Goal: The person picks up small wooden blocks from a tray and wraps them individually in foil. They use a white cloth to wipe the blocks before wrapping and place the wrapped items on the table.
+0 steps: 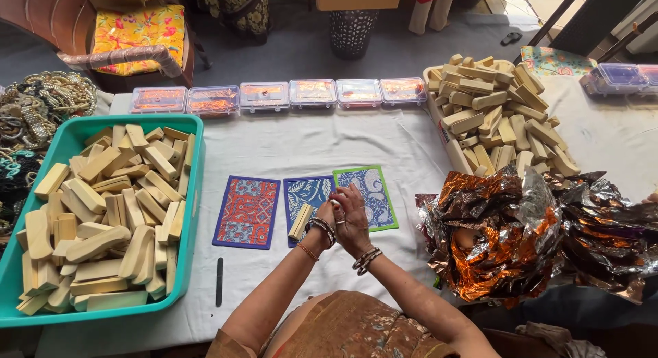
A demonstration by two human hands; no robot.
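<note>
Both hands (345, 217) closed on wooden block (300, 222)

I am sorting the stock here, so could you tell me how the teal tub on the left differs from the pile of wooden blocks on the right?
The teal tub holds its wooden blocks within high plastic walls, lying fairly level. The right-hand pile is heaped much higher, spilling above a low pale tray. The tub stands at the near left by the hands; the pile sits farther back, behind crumpled foil. Both hold similar pale wooden blocks.
</note>
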